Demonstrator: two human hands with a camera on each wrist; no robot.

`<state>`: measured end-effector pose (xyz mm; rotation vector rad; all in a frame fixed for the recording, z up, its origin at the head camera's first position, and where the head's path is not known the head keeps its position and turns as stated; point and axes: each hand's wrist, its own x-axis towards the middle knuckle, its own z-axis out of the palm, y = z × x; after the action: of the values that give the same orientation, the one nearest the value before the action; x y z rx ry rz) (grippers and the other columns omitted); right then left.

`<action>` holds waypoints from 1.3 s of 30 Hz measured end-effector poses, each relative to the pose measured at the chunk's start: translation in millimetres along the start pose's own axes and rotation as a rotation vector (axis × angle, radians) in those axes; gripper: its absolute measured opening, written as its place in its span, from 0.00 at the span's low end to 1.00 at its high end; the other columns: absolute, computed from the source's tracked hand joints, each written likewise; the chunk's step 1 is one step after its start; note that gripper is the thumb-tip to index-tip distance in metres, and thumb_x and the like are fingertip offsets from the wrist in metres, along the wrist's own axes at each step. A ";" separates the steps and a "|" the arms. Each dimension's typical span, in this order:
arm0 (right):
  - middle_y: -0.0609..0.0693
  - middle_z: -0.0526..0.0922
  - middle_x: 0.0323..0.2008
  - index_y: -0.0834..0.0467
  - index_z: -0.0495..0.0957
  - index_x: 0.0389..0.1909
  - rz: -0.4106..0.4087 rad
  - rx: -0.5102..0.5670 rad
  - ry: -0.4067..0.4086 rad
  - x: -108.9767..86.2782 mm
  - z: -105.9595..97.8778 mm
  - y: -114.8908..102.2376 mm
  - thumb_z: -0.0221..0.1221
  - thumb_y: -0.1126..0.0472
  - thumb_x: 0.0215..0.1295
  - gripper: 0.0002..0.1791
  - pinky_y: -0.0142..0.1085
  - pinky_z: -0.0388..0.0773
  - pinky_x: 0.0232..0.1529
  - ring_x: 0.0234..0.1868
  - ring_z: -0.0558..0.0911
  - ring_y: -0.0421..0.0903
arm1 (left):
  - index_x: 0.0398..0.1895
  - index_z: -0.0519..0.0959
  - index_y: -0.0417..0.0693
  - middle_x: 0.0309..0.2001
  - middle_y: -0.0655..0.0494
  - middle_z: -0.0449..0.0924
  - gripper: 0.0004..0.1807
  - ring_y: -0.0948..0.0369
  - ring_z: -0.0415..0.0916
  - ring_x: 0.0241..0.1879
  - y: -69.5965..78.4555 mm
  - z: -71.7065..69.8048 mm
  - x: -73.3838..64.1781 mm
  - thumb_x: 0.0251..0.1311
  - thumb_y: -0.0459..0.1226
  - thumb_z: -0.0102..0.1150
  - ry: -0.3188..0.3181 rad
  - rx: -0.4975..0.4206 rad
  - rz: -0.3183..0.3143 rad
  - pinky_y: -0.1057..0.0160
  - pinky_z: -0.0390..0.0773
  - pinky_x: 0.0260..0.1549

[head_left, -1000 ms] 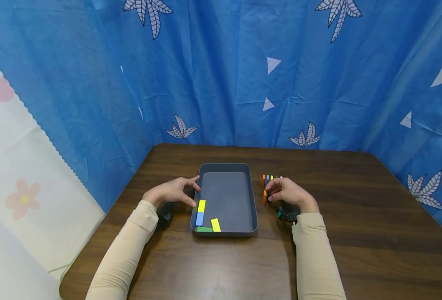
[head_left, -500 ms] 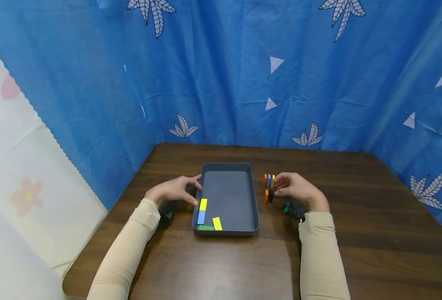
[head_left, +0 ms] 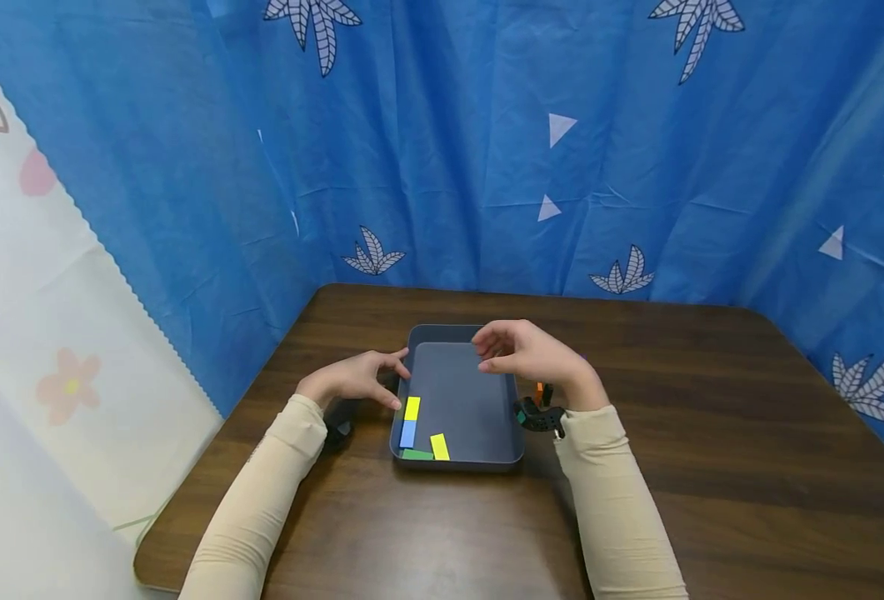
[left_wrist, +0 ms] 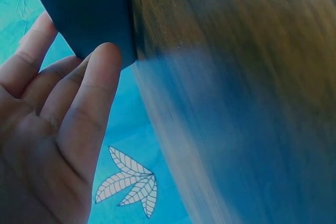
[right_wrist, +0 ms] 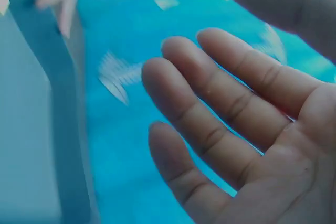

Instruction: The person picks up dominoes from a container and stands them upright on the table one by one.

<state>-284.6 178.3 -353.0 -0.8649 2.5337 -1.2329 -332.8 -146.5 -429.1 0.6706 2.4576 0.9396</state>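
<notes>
A grey tray (head_left: 464, 408) lies on the wooden table in the head view. Along its left wall are a yellow block (head_left: 412, 408) and a blue block (head_left: 407, 433). A green block (head_left: 417, 455) lies in the near left corner, with another yellow block (head_left: 440, 447) beside it. My left hand (head_left: 361, 377) rests at the tray's left wall, thumb and fingers spread; its fingers (left_wrist: 102, 66) touch the tray's outside in the left wrist view. Over the tray's far right part is my right hand (head_left: 527, 354), its fingers (right_wrist: 168, 85) loosely bent, holding nothing.
Right of the tray stand an orange block (head_left: 539, 392) and a black block (head_left: 548, 395), partly behind the right wrist. The right hand hides most of the other blocks there. A blue curtain (head_left: 442, 167) hangs behind the table (head_left: 674, 417).
My right hand first draws right, away from the small blocks beside the tray, then swings left and up over the tray. The left hand keeps its place at the tray wall.
</notes>
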 end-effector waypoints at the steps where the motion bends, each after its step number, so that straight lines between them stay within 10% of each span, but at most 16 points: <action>1: 0.55 0.83 0.48 0.60 0.78 0.56 -0.010 0.000 -0.031 8.6 5.4 -2.1 0.65 0.62 0.65 0.19 0.42 0.84 0.51 0.49 0.82 0.49 | 0.60 0.80 0.49 0.81 0.52 0.47 0.31 0.44 0.47 0.79 0.1 0.1 -0.1 0.51 0.45 0.77 0.000 -0.002 -0.002 0.38 0.56 0.73; 14: 0.60 0.83 0.50 0.67 0.76 0.58 0.095 0.032 -0.308 85.3 74.4 20.0 0.65 0.66 0.64 0.22 0.37 0.82 0.54 0.46 0.82 0.44 | 0.59 0.80 0.50 0.81 0.52 0.48 0.28 0.45 0.45 0.79 1.3 3.8 0.6 0.53 0.44 0.75 -0.016 -0.013 0.027 0.36 0.56 0.73; 39: 0.49 0.80 0.36 0.57 0.81 0.42 0.193 -0.165 -0.330 98.8 108.6 35.1 0.73 0.57 0.58 0.15 0.33 0.73 0.39 0.36 0.75 0.44 | 0.57 0.80 0.50 0.81 0.49 0.47 0.27 0.45 0.46 0.79 -0.1 -0.5 -1.3 0.53 0.42 0.75 -0.012 -0.029 0.049 0.37 0.55 0.73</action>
<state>-335.0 66.7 -441.3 -0.7622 2.4037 -0.7625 -332.1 -147.5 -428.6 0.7273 2.4226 0.9854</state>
